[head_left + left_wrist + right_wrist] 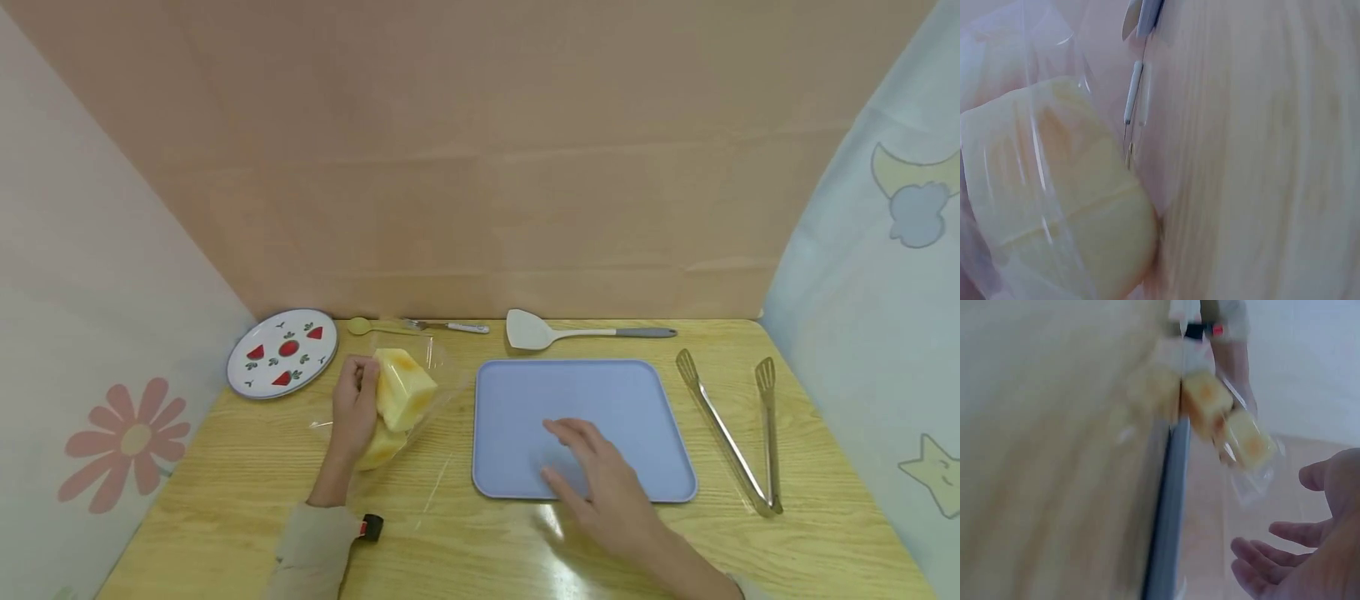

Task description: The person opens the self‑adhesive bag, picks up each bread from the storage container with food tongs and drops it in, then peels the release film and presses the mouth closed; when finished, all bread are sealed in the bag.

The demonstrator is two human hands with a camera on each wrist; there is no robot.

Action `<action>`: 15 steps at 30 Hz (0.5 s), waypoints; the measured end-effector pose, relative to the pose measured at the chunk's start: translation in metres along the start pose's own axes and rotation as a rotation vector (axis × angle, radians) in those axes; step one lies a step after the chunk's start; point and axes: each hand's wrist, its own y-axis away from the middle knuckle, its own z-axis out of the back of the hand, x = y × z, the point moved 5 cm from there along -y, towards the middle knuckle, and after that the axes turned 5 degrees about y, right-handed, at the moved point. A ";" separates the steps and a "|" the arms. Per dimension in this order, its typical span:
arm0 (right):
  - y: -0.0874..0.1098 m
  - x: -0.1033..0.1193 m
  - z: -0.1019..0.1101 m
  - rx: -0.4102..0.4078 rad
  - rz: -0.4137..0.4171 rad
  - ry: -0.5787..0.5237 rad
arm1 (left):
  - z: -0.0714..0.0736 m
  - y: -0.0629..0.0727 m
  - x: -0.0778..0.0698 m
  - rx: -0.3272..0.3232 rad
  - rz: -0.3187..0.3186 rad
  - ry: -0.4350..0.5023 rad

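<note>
My left hand grips the clear bag of bread, just left of the frame's middle; my right hand, fingers loose, is over the blue tray; this looks like the bag-holding step; next probably needs both hands.

Place: screened booth, kitchen-like; wider room type cannot be told. Wood-grain bench, brown sheet at far side, flower-printed panel left, moon-and-star cloth right. Plate, spatula, tongs on bench.
</note>
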 end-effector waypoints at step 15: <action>-0.056 0.044 -0.060 0.088 -0.248 -0.582 | -0.027 0.015 0.000 -0.199 -0.013 0.380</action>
